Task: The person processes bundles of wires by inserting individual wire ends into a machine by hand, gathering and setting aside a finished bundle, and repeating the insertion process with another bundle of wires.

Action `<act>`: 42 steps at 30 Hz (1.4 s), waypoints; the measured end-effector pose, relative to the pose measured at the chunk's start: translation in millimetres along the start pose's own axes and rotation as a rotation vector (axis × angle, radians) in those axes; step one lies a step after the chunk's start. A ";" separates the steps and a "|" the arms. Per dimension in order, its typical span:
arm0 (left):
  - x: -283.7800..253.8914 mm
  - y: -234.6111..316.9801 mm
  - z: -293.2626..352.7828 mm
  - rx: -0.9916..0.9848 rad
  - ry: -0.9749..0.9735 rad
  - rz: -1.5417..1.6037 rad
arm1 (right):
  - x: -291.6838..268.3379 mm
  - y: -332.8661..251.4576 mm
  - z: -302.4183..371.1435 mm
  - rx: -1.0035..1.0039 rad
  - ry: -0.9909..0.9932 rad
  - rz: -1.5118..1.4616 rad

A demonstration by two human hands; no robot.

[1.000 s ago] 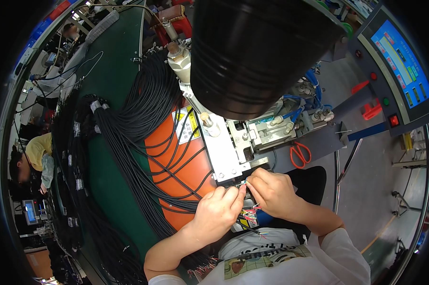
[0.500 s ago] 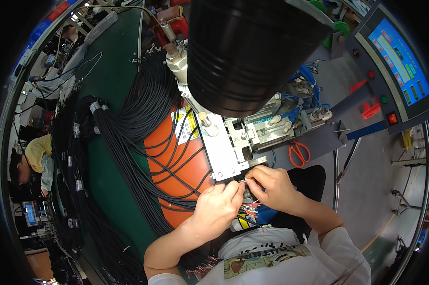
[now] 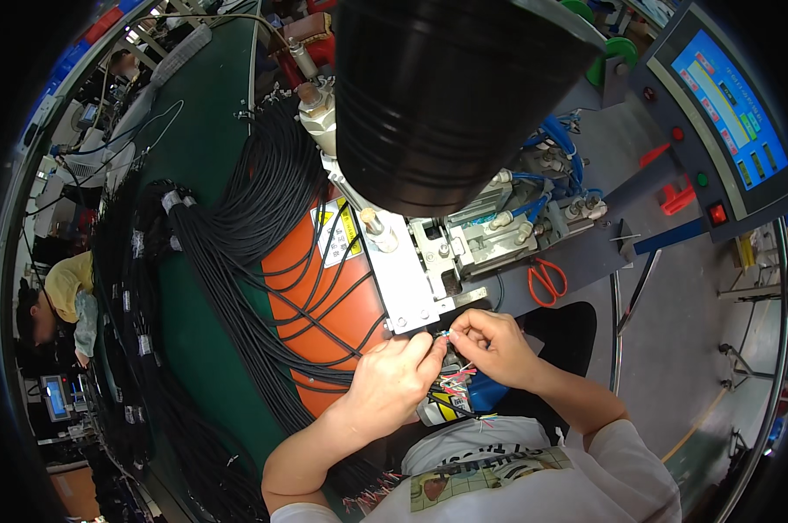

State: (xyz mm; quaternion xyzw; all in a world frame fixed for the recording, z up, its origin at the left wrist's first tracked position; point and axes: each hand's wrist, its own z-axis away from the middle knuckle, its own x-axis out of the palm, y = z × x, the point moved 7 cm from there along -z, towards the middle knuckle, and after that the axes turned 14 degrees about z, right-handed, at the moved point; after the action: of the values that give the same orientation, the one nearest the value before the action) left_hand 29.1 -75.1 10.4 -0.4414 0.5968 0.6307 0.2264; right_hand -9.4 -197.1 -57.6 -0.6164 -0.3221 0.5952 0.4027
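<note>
Green surface (image 3: 207, 105) in a busy workshop, with black cables (image 3: 268, 174) draped across it and over an orange panel (image 3: 355, 318). Just below a machine's pale metal plate (image 3: 403, 296), the left hand (image 3: 394, 375) and right hand (image 3: 492, 347) nearly meet, fingertips of each pinched on thin coloured wires (image 3: 444, 334) between them. Red-handled scissors (image 3: 547, 283) lie to the right.

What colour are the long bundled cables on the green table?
Black: the long bundled cables show best in head view.
</note>
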 end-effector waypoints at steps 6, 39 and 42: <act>-0.6 2.2 -4.6 -0.021 -0.019 -0.026 | -5.5 -13.5 -2.1 -0.249 0.171 0.267; -9.9 3.2 13.8 0.042 0.385 0.216 | 15.9 1.2 5.6 0.328 -0.203 -1.144; -6.0 17.1 16.0 0.136 0.359 -0.025 | 18.3 -3.3 4.5 0.341 -0.189 -1.000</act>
State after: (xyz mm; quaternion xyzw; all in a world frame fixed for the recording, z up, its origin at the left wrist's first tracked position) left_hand 13.7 -61.6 23.2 -0.5378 0.6634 0.4971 0.1534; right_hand -12.0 -179.0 -63.2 -0.2574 -0.5100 0.4277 0.7005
